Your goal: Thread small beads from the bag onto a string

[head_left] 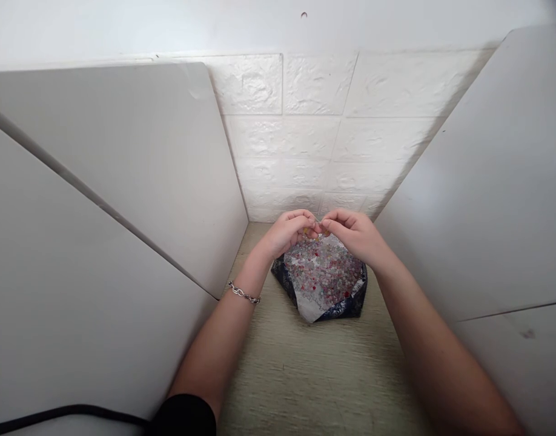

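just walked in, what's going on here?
A person's left hand and right hand meet fingertip to fingertip above an open bag of small beads on the table. They are pinching a small yellowish bit, too small to identify. White partitions stand on both sides.

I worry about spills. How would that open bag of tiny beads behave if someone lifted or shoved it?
The bag looks thin and crumpled, so it would probably sag rather than hold shape. The beads lie loose in its open top, so tipping would likely scatter them, and they might roll across the table.
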`<state>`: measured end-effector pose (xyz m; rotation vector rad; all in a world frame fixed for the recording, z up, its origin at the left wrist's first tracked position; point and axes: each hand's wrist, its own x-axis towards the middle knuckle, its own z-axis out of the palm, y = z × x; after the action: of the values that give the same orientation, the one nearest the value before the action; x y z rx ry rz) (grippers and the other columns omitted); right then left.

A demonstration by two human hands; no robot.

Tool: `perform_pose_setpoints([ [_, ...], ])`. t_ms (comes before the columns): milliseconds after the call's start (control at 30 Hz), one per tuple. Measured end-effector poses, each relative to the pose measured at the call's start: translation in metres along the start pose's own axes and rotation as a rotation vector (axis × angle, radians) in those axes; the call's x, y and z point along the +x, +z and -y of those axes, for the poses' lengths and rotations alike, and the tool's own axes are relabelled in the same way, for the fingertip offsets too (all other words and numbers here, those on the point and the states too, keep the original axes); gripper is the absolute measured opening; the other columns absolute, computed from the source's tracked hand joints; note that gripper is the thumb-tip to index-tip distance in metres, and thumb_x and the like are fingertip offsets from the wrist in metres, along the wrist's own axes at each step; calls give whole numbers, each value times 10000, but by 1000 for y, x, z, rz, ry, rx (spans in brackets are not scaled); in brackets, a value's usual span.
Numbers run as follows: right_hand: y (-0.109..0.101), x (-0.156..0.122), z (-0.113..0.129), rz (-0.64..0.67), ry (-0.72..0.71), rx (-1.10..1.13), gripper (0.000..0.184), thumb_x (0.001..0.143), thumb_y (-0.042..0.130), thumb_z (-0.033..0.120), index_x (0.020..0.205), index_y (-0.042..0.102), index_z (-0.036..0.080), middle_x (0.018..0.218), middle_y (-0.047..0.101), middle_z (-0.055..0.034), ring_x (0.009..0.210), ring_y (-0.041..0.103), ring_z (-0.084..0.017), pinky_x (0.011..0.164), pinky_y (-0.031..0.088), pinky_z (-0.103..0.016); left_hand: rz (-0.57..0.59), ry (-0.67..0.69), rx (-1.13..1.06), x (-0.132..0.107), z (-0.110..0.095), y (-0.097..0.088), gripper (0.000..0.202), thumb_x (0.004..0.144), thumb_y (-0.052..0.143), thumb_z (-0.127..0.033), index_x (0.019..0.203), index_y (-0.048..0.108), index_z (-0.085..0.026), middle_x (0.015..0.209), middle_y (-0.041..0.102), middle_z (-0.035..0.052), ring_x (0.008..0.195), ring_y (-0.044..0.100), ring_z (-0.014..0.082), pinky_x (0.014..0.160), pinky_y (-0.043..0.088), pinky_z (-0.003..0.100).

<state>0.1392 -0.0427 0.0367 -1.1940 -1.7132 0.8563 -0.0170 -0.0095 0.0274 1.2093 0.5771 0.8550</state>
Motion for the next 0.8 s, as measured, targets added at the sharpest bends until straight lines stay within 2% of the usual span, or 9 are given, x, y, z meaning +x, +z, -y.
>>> perform_pose_setpoints([
  [300, 0, 0, -2, -11, 1, -1, 164, 747, 511, 299, 709, 599, 165, 698, 604, -4, 664, 522, -112, 632, 397, -240, 8, 12, -12, 0, 0, -1, 76, 645, 534, -192, 632, 504, -123, 659, 566, 11, 619, 523, 72, 612, 384, 218],
  [467, 0, -1, 2, 50, -11, 44, 207, 753, 531, 345, 764, 645, 172, 766, 658, -18, 733, 573, -132, 694, 426, -260, 0, -49, -16, 0, 0, -2, 108, 691, 535, -227, 674, 522, -122, 647, 560, 4, 579, 519, 62, 583, 397, 202],
  [633, -3, -1, 3, 6, 25, -30, 219, 730, 551, 353, 780, 677, 182, 769, 677, -24, 729, 595, -153, 691, 446, -283, -23, -134, -38, -1, -1, -3, 217, 740, 511, -313, 689, 558, -107, 653, 596, 36, 579, 564, 89, 593, 432, 215],
  [800, -2, 0, -1, -24, 9, -114, 195, 727, 549, 317, 809, 685, 203, 795, 682, -16, 747, 600, -159, 693, 442, -287, 0, -212, 14, -1, 0, -5, 428, 723, 530, -517, 711, 602, -95, 686, 628, 75, 613, 589, 119, 647, 452, 261],
])
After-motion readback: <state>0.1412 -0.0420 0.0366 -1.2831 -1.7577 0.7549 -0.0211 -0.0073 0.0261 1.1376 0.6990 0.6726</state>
